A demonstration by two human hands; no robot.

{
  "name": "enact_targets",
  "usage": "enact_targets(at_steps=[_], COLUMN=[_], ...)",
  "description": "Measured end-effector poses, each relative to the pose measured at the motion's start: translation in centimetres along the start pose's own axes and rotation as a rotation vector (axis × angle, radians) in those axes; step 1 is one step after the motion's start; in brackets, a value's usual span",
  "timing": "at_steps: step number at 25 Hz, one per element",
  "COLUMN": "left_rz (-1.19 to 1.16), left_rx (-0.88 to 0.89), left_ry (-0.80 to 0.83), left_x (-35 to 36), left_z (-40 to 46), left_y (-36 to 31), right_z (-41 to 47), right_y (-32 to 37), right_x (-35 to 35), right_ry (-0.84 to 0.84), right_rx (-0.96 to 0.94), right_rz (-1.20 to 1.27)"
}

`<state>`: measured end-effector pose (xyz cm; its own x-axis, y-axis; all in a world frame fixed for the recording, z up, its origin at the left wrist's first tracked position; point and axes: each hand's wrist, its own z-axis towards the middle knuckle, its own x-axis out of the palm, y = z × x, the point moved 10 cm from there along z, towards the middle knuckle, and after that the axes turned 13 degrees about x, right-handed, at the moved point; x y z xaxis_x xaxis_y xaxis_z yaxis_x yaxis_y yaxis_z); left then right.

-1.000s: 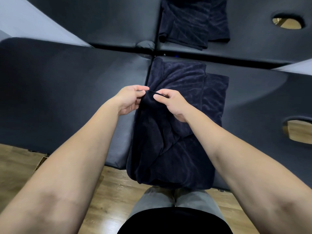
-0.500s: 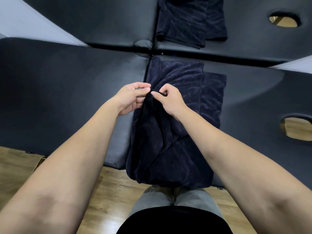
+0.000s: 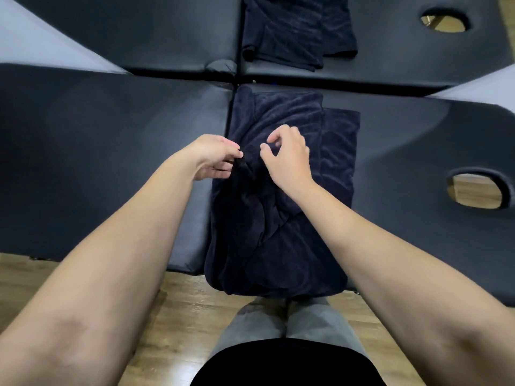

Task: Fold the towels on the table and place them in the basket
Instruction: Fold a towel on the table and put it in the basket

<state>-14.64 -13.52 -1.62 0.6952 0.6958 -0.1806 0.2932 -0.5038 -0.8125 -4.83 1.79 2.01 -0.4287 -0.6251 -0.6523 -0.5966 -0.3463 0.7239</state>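
Two dark towels are seen: a near towel (image 3: 281, 207) draped over the worktop's (image 3: 111, 162) front edge, its long axis running away from the person, and a far towel (image 3: 295, 32) beyond it. A bunched edge is pinched in the left hand (image 3: 213, 157). The right hand (image 3: 287, 157) hovers just beside that edge, its fingers (image 3: 274, 137) loosely curled and holding nothing. No basket is visible.
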Motion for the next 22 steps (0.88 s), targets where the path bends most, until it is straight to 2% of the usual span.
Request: enact_targets(at_steps=[3, 7, 9, 14, 18, 20, 22], left_rz=[0.002, -0.076, -0.082, -0.045, -0.088, 0.023, 0.164], left_rx=[0.011, 0.088, 0.117, 0.16, 0.191, 0.139, 0.061], left_ry=[0.003, 0.122, 0.199, 0.405, 0.319, 0.294, 0.347], left_x=[1.1, 4.8, 6.8, 14.4, 17.3, 17.9, 18.4], left_z=[-0.4, -1.9, -3.3, -9.4, -13.9, -16.0, -18.4], left_y=[-0.7, -1.8, -2.0, -0.8, 1.6, 4.6, 7.5], right_z=[-1.5, -3.9, -5.8, -12.7, -18.2, -21.1, -24.0], right_y=[-0.8, -2.5, -3.5, -8.4, -13.1, -14.9, -15.3], right_x=[1.1, 0.1, -0.6, -5.1, -8.9, -9.7, -8.9], right_ry=[0.188, 0.227, 0.222, 0.053, -0.131, -0.195, -0.203], right_rx=[0.075, 0.142, 0.124, 0.14, 0.203, 0.233, 0.227], right_rz=[0.085, 0.269, 0.258, 0.211, 0.26, 0.307, 0.328])
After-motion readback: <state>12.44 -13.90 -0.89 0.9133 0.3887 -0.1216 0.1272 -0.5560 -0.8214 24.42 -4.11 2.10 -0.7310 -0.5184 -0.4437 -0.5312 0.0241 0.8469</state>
